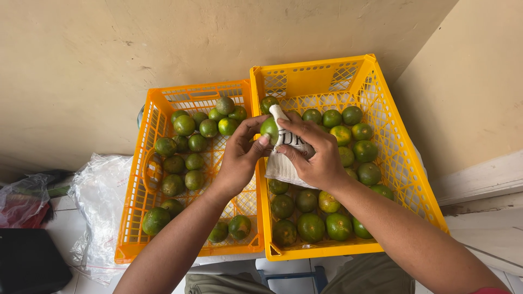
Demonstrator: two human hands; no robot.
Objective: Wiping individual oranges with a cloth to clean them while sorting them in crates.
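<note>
My left hand (238, 158) grips a green citrus fruit (269, 129) above the seam between two yellow-orange plastic crates. My right hand (315, 152) holds a white cloth (281, 166) pressed against that fruit, with the cloth hanging down below the hand. The left crate (136, 179) holds several green fruits spread over its floor. The right crate (400, 158) is deeper and holds several green and yellowish-green fruits. Both forearms reach in from the bottom of the view.
Clear plastic bags (98, 201) lie on the tiled floor left of the left crate. A dark flat object (27, 261) and a reddish bag (22, 207) sit at the far left. A beige wall (163, 43) stands behind the crates, a corner wall (474, 92) to the right.
</note>
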